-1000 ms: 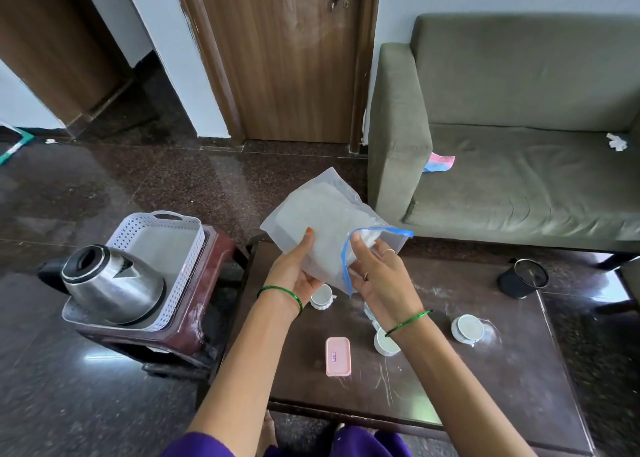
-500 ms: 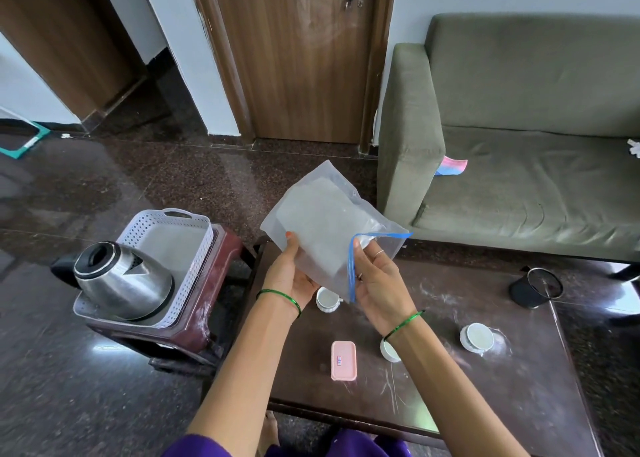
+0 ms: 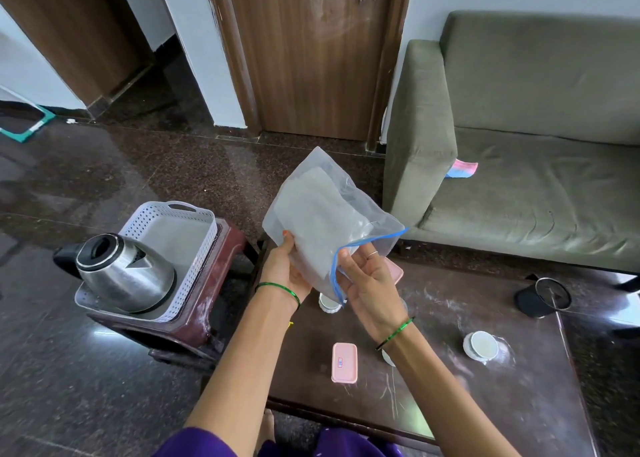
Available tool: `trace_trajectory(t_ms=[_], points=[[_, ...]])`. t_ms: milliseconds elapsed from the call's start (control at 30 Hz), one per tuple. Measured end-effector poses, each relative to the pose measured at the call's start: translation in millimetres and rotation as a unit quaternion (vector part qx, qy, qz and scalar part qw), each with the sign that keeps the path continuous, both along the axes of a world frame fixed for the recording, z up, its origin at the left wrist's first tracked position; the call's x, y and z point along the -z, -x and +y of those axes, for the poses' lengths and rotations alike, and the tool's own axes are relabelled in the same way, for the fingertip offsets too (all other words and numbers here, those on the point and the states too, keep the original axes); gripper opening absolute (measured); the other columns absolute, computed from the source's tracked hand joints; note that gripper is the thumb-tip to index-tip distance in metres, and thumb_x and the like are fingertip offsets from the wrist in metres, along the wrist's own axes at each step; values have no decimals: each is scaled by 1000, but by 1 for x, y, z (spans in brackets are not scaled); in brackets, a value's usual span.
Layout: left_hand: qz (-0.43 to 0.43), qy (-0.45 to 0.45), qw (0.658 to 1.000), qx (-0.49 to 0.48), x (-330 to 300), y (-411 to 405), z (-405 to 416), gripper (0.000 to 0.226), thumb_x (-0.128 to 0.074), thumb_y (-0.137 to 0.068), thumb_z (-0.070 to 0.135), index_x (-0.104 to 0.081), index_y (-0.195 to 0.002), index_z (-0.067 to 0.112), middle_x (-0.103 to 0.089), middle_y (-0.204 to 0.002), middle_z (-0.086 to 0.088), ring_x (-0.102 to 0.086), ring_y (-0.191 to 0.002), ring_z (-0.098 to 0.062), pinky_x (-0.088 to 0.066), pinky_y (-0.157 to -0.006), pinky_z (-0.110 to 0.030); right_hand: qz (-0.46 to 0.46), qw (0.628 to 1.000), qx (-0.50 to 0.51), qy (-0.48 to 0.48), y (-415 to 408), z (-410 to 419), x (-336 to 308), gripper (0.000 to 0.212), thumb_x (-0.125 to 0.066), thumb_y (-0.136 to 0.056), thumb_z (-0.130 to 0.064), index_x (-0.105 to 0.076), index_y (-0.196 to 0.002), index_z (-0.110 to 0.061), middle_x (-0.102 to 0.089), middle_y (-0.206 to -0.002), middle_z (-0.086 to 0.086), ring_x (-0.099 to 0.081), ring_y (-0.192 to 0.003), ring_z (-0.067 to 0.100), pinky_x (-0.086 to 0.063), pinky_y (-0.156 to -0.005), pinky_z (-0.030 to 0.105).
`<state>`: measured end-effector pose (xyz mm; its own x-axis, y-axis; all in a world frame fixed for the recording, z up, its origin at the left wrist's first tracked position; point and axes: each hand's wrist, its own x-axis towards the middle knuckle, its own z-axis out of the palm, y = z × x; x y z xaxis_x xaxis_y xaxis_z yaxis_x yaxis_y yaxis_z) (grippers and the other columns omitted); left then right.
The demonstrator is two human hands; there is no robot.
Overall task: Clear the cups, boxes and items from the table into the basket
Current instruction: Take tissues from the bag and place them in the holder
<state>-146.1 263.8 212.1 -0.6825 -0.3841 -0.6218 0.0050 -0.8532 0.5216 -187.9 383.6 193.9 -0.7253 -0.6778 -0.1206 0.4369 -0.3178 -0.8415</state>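
Note:
I hold a clear zip bag (image 3: 322, 214) with a blue seal strip above the dark table (image 3: 433, 397). My left hand (image 3: 285, 269) grips its lower left side. My right hand (image 3: 367, 280) holds the blue-edged mouth, fingers partly inside. On the table lie a pink box (image 3: 344, 362), a second pink box (image 3: 394, 271) partly behind my right hand, and white cups (image 3: 329, 303) (image 3: 481, 345), one more (image 3: 387, 356) hidden mostly by my right wrist. The white perforated basket (image 3: 204, 245) sits on a stool to the left, holding a steel kettle (image 3: 124, 276).
A black mesh cup (image 3: 542, 299) stands at the table's far right. A green sofa (image 3: 536, 165) lies behind the table with a pink-blue cloth (image 3: 464, 169) on it. The maroon stool (image 3: 204, 314) stands close to the table's left edge. A wooden door (image 3: 311, 54) is beyond.
The bag has tilted and its mouth has widened as my right hand's fingers spread along the blue seal. The view shifted slightly left. A second pink box now shows behind my right hand.

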Motion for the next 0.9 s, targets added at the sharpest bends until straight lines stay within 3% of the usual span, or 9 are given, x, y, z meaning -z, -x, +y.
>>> trace_trajectory(t_ms=[133,267,333,467,533,600,700,767,900], points=[[-24,3,1000,0,3,0,-4,47,-37,-103,37,-50,-138,8,-57,-135,-14,-61,-98,-26,-48,-83,-38,22,999,-3,-26,0,-2,3,29,-50,-94,-3,-58,-116,-21,-71,-104,-4,-65,-98,14,-53,-90,34],[-45,20,999,7,7,-2,-4,45,-41,-102,39,-54,-132,8,-66,-120,-12,-66,-88,-21,-52,-70,-34,9,997,22,-70,1,-6,3,16,-52,-89,-2,-60,-103,-8,-65,-91,8,-57,-90,27,-48,-85,48],[-51,36,998,19,9,-2,-3,46,-42,-102,39,-54,-134,9,-65,-122,-11,-66,-92,-22,-53,-67,-34,-16,998,18,-62,2,-8,3,11,-56,-86,-9,-64,-94,-8,-59,-89,12,-53,-88,25,-50,-89,46],[-53,82,995,23,15,-4,-3,40,-46,-100,38,-56,-129,13,-69,-114,-7,-67,-92,-19,-56,-62,-32,-43,998,10,-39,3,-10,1,20,-51,-93,-7,-67,-100,-15,-71,-105,7,-67,-99,21,-55,-88,42],[-53,101,993,29,16,-4,-4,36,-49,-99,36,-57,-128,15,-68,-118,-8,-67,-96,-20,-57,-67,-34,-62,997,15,-43,5,-11,2,25,-46,-94,-3,-65,-100,-19,-75,-97,-6,-70,-90,10,-52,-92,45],[-54,114,991,34,18,-5,-5,33,-52,-98,34,-59,-125,16,-68,-117,-6,-66,-100,-22,-56,-70,-37,-153,986,50,-32,8,-16,5,35,-33,-98,-2,-62,-90,-20,-73,-79,-11,-66,-71,3,-38,-107,49],[-48,120,991,39,18,-8,-8,26,-56,-96,32,-63,-118,19,-71,-112,-4,-66,-104,-24,-56,-77,-39,-279,955,103,3,12,-24,5,25,-31,-103,-15,-55,-110,-17,-62,-91,1,-60,-83,14,-42,-99,43],[-40,107,993,34,17,-11,-11,28,-57,-95,35,-63,-119,20,-71,-115,-5,-65,-108,-26,-56,-83,-42,-244,964,102,-13,12,-29,5,24,-39,-100,-10,-54,-119,-14,-60,-102,7,-58,-95,24,-44,-94,49],[-47,88,995,-14,20,-15,-28,39,-52,-98,37,-59,-127,13,-66,-124,-13,-62,-115,-32,-49,-98,-50,-171,981,53,-72,4,-39,7,22,-47,-96,-8,-62,-102,-22,-65,-98,2,-62,-89,18,-51,-83,42]])
